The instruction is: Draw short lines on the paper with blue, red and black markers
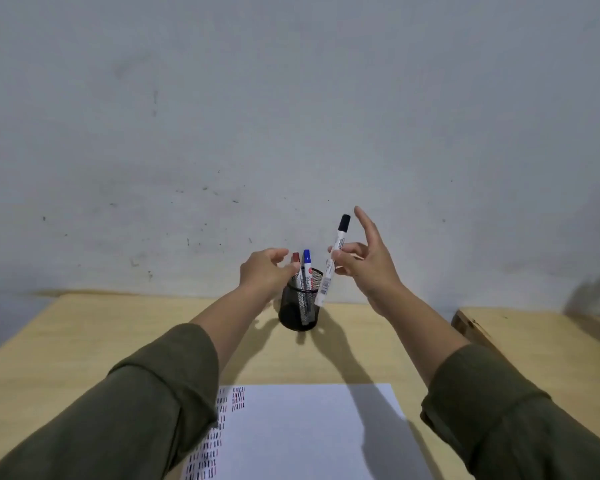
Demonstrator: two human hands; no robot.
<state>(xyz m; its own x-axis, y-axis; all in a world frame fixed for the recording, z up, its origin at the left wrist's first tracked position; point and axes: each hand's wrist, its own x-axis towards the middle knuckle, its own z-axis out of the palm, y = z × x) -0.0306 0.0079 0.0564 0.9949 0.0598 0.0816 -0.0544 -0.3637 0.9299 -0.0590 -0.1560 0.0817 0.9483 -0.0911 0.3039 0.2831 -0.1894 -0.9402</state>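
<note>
3 markers (332, 259), 1 mesh pen cup (299, 308), 1 sheet of paper (302, 434), 2 hands (368, 263), 2 tables (84, 341)

black marker (332, 261): capped, tilted, held above the mesh cup (300, 306)
red marker (296, 262), blue marker (306, 263): upright in cup
paper (309, 431): flat, left edge lined

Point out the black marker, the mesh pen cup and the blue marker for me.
black marker (333, 261), head view, on its white barrel.
mesh pen cup (297, 311), head view, on its front wall.
blue marker (307, 258), head view, on its blue cap.
</note>
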